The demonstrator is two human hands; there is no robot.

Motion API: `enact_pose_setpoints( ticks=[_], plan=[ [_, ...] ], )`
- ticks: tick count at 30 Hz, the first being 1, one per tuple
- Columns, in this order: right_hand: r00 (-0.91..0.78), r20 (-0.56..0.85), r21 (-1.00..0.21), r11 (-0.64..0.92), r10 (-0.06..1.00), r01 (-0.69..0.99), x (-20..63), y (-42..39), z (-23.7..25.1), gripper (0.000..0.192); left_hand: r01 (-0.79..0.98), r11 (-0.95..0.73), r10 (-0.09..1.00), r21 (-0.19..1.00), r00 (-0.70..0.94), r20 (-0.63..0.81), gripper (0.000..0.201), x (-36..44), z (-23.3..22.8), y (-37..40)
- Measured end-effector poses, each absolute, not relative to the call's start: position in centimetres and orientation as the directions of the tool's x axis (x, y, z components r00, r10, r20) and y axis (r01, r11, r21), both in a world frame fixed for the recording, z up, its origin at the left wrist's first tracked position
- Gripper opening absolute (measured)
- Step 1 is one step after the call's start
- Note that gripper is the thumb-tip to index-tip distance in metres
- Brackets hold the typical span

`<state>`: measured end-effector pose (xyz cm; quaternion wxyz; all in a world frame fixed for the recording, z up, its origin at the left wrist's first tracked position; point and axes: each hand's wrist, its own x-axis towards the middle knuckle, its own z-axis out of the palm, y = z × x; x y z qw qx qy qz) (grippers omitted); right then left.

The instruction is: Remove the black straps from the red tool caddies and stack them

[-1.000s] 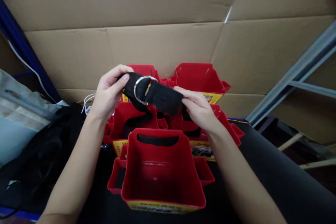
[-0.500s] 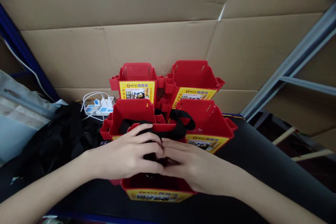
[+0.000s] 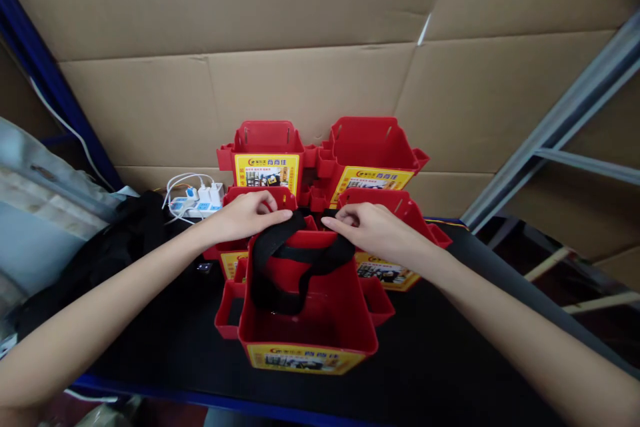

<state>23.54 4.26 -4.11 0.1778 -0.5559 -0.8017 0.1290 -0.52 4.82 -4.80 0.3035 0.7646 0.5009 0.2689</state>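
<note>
**A:** Item one, what did you log for the hands?

**B:** I recorded the left hand [image 3: 249, 213] at 11 o'clock of the nearest red bin [image 3: 307, 320], fingers curled and pinching the left end of the black strap [image 3: 285, 260]. The right hand [image 3: 367, 227] sat at 1 o'clock, fingers bent and pinching the strap's right end.

**A:** And the strap itself?

**B:** I noted it draped over the bin's back rim, its long axis running 9 to 3 between the two hands, a loop hanging down inside the bin toward 6 o'clock. Both hands were touching it; neither was nearer than the other.

**A:** Surroundings?

**B:** I listed four more red bins: two back bins [image 3: 320, 153] at 12 o'clock, two middle bins [image 3: 400, 213] just behind the hands. All stood on the black worktop [image 3: 450, 360]. A white power strip [image 3: 197, 200] lay at 10 o'clock, against the cardboard wall [image 3: 310, 80].
</note>
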Motion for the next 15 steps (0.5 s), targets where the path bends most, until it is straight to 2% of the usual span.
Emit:
enact_pose_setpoints(
  ticks=[2,4,7,9,11,13,15],
  plan=[
    [-0.396,0.100,-0.392,0.402,0.913,0.828,22.8,4.7,-3.3,0.037,0.537,-0.288,0.907,0.793,0.418,0.047,0.033,0.5,-4.5,5.3],
    [-0.460,0.120,-0.504,0.453,0.880,0.735,22.5,4.5,-2.5,0.026,0.398,-0.264,0.886,0.879,0.461,0.057,0.027,1.0,-3.9,5.2],
    [-0.473,0.287,-0.730,0.510,0.833,0.455,22.7,2.7,-1.8,0.015,0.220,-0.364,0.882,0.905,0.394,0.259,0.024,0.9,-2.9,3.3],
    [-0.512,0.285,-0.803,0.493,0.810,0.334,23.0,0.7,-1.8,0.015,0.233,-0.502,0.838,0.833,0.368,0.402,0.018,0.5,-2.5,0.8],
    [-0.624,0.155,-0.824,0.449,0.766,0.347,23.2,-1.3,-2.4,0.012,0.343,-0.600,0.780,0.723,0.452,0.433,0.010,0.2,-2.5,-1.8],
    [-0.721,0.006,-0.762,0.470,0.693,0.445,23.1,-2.6,-3.4,0.005,0.444,-0.658,0.725,0.608,0.592,0.353,0.007,0.1,-3.0,-3.9],
    [-0.749,-0.083,-0.594,0.571,0.657,0.567,22.6,-3.1,-4.7,0.007,0.511,-0.709,0.669,0.486,0.706,0.233,0.016,0.1,-3.8,-4.9]
  ],
)
